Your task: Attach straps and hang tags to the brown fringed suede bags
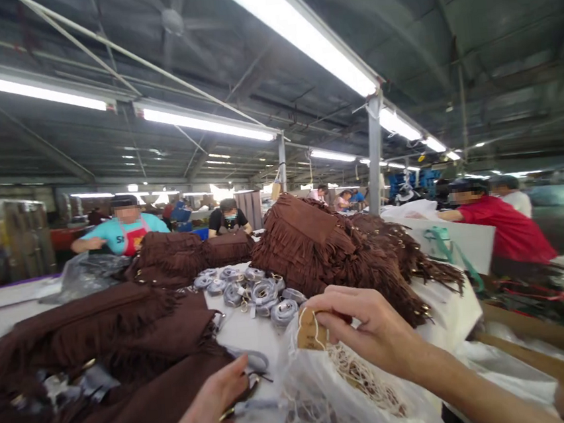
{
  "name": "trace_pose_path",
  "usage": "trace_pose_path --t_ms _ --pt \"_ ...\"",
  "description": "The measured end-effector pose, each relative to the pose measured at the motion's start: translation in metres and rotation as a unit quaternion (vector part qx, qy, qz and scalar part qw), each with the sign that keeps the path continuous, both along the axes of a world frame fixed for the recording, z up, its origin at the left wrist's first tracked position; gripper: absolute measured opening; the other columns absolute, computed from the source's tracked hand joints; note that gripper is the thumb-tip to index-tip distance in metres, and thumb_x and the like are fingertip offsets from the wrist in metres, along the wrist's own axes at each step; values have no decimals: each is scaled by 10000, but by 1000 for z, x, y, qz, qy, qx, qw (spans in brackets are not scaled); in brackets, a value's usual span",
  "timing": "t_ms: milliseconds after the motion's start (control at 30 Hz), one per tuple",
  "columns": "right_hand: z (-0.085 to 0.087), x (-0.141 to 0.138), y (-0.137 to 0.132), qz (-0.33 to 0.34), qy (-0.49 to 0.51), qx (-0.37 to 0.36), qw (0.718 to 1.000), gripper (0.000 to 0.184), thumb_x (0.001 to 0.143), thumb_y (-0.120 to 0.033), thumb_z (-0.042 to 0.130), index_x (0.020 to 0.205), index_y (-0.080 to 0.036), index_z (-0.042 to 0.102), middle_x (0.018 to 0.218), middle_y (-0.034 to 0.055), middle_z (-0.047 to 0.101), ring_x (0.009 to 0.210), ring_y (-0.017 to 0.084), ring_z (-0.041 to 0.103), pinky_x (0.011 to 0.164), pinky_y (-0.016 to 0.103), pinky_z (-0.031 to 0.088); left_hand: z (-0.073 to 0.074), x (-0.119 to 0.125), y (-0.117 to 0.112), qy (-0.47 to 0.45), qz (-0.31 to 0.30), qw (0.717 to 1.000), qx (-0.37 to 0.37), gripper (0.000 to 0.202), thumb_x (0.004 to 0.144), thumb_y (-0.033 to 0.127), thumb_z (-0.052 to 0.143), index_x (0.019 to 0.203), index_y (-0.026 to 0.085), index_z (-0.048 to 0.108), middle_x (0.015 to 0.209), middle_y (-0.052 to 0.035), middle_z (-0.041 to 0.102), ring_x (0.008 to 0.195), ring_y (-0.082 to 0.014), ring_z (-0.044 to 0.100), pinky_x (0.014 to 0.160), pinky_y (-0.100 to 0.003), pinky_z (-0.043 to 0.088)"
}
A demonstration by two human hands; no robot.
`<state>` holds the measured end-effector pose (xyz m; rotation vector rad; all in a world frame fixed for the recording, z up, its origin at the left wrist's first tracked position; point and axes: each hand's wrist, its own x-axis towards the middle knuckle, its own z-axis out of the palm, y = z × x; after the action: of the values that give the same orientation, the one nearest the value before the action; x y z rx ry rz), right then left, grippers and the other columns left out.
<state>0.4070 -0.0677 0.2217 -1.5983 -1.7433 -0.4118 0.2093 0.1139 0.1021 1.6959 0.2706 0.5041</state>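
My right hand (367, 326) pinches a tan paper hang tag (309, 332) with a loop of white string, just above an open clear plastic bag (309, 388). Inside the bag lies a tangle of pale strings (373, 382) with more tan tags among them. Down at the lower middle, my left hand (208, 408) has its fingers apart and holds nothing that I can see. It is beside a brown fringed bag (143, 378) with metal fittings. Close to its fingertips are a grey strap end (249, 357) and a gold-coloured clasp (228, 413).
Several coiled straps in clear wrap (264, 293) lie mid-table. Behind them rises a heap of brown fringed bags (305, 249). Cardboard boxes (544, 339) stand at the right. Co-workers are across the table, one in a turquoise shirt (110, 238), and one in red (518, 232) at the right.
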Motion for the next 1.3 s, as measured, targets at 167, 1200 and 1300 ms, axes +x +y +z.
trace_pose_path --t_ms 167,1200,1300 --pt "-15 -31 34 41 -35 -4 999 245 973 -228 448 1047 -237 681 807 16 653 696 130 607 632 220 456 -12 32 -31 -52 -62 961 -265 843 712 902 308 1288 312 485 1457 -107 455 1123 -306 595 577 -288 474" --pt "-149 -185 202 299 194 -246 901 198 831 -191 530 715 -200 691 683 -29 676 657 128 590 648 214 394 -43 -195 62 283 323 829 358 133 825 199 516 894 186 630 911 -60 657 909 -222 558 808 -327 409" --pt "-166 -192 223 284 208 -237 906 199 817 -195 526 671 -194 661 634 -38 626 620 128 554 613 215 376 -53 -195 67 381 288 763 435 160 817 182 553 951 210 635 979 -65 640 964 -254 527 824 -368 400"
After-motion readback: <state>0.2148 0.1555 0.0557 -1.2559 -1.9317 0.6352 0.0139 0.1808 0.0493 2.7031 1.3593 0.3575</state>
